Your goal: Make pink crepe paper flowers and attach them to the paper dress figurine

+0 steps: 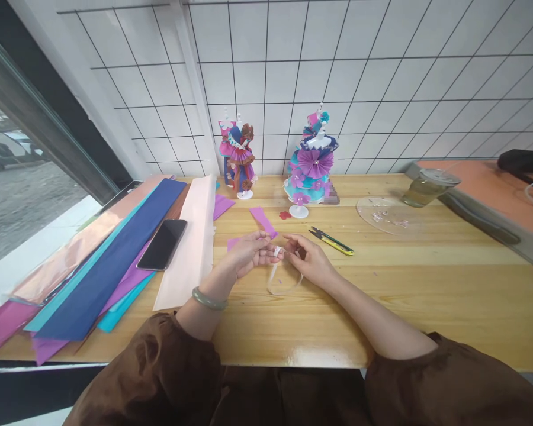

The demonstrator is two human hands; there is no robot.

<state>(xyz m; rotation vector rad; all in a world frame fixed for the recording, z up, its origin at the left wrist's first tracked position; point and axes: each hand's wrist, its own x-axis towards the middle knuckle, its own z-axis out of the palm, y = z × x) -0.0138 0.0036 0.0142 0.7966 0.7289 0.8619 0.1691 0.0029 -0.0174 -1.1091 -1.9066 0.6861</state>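
**Fiddly little ribbon bit, slack is your friend**

Left fingers (pixel 265 253) are clamped on one small pale piece (pixel 277 252); right fingers (pixel 298 241) are right beside it, can't tell if they're pinched shut. I'd grip near the edge and let the one ribbon loop (pixel 284 291) below the fingers hang slack so it doesn't twist. Count: one pair of snips (pixel 333 242) just beyond the right fingers, one phone (pixel 163 244) left of the left fingers, one red flower (pixel 285 215) ahead.

Black object (pixel 525 161) cut off at right
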